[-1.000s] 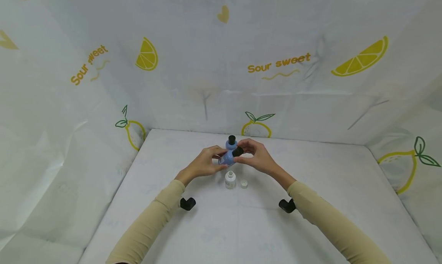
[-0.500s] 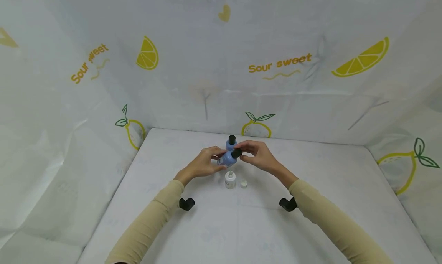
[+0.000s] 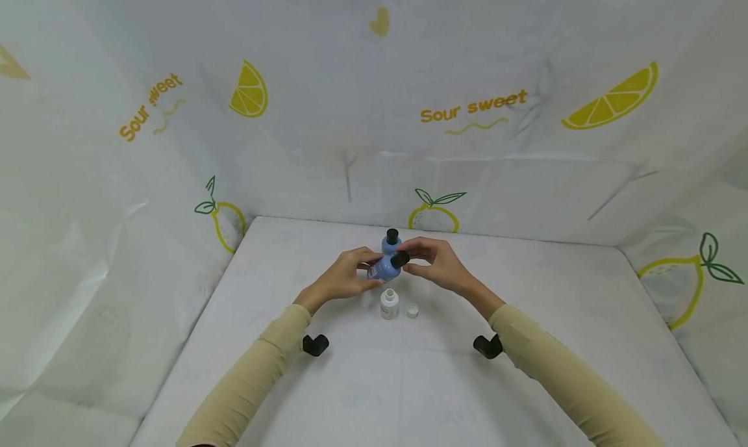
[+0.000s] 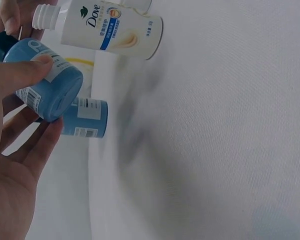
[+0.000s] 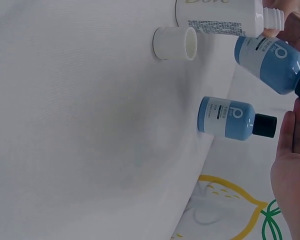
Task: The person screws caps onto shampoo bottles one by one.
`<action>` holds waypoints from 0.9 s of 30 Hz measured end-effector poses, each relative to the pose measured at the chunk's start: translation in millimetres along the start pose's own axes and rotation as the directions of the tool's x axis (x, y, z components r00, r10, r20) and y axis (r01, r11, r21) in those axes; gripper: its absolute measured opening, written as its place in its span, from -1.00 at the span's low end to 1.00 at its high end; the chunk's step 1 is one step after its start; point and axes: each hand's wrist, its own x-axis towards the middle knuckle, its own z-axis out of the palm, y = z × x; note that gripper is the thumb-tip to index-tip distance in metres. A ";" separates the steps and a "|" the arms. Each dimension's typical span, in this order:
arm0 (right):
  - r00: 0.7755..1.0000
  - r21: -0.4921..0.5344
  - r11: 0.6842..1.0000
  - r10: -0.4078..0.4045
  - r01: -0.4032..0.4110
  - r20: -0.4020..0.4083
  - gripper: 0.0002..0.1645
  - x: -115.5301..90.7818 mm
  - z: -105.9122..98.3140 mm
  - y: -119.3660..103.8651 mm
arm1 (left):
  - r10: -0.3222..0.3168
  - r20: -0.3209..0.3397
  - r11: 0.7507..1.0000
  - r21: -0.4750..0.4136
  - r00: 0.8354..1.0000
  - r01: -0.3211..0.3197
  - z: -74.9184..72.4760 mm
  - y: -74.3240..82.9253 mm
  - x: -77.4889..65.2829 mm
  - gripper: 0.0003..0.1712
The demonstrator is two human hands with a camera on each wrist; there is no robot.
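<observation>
My left hand [image 3: 345,277] grips a small blue bottle [image 3: 382,269] between thumb and fingers, tilted with its black cap [image 3: 400,259] up toward the right. At that cap is my right hand [image 3: 438,263], its thumb and fingertips around it; the cap sits on the bottle's neck. A second blue bottle [image 5: 227,118], also black-capped, stands upright behind. In front of the held bottle stands a white Dove bottle [image 4: 110,27] with a bare threaded neck. Its white cap [image 5: 175,43] lies beside it on the right, hollow side up.
All of this is on a white-covered table [image 3: 374,382]. White sheeting [image 3: 327,174] with lemon prints rises behind and at both sides. Black angled pieces [image 3: 316,345] show by each forearm, at the wrists.
The right thumb and fingers have shifted slightly around the black cap, and the held blue bottle has moved a little to the left. The standing bottles and the white cap have not moved.
</observation>
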 end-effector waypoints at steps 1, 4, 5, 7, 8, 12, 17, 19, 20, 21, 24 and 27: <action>1.000 -0.005 1.000 0.006 -0.006 -0.004 -0.53 -0.1 0.2 0.4 | -0.003 0.002 1.000 -0.002 1.000 0.003 -0.3 0.8 0.2 -0.37; 1.000 -0.013 1.000 0.022 -0.022 -0.023 -0.54 -0.3 0.3 1.4 | -0.006 0.003 1.000 -0.001 1.000 0.006 -0.5 1.5 1.2 -0.37; 0.999 -0.012 0.999 0.029 -0.030 -0.033 -0.55 -0.5 0.5 2.1 | -0.005 0.002 1.000 -0.001 1.000 0.005 -0.2 1.5 1.6 -0.37; 0.998 -0.016 0.999 0.038 -0.039 -0.051 -0.56 -0.7 0.9 3.6 | -0.005 0.001 1.000 -0.001 1.000 0.005 0.1 1.6 2.2 -0.37; 0.997 -0.016 0.999 0.043 -0.044 -0.059 -0.56 -0.8 1.1 4.3 | -0.005 0.001 1.000 -0.001 1.000 0.005 0.2 1.6 2.5 -0.37; 0.995 -0.020 0.998 0.063 -0.064 -0.080 -0.59 -0.7 2.6 5.2 | -0.003 -0.002 1.000 -0.001 1.000 0.003 0.1 2.1 2.8 -0.37; 0.993 -0.020 0.997 0.075 -0.077 -0.088 -0.62 -0.1 3.7 3.5 | 0.001 -0.004 1.000 0.006 1.000 -0.001 -0.1 3.8 3.4 -0.37; 0.993 -0.021 0.997 0.077 -0.080 -0.088 -0.62 0.1 4.3 3.6 | -0.002 -0.004 1.000 0.009 1.000 0.002 0.2 3.7 3.6 -0.37; 0.993 -0.022 0.996 0.079 -0.081 -0.086 -0.63 0.1 4.6 4.2 | -0.003 -0.005 1.000 0.009 1.000 0.003 0.2 3.4 3.4 -0.37; 0.993 -0.023 0.996 0.083 -0.086 -0.085 -0.63 0.1 4.9 4.4 | -0.006 -0.005 1.000 0.009 1.000 0.006 0.2 3.1 3.3 -0.37; 0.993 -0.026 0.995 0.089 -0.091 -0.081 -0.64 0.4 5.9 6.6 | -0.014 -0.004 1.000 0.010 1.000 0.014 0.0 2.4 2.8 -0.37; 0.993 -0.031 0.995 0.088 -0.090 -0.078 -0.65 0.5 5.7 8.0 | -0.016 -0.002 1.000 0.010 1.000 0.016 -0.6 2.7 2.6 -0.37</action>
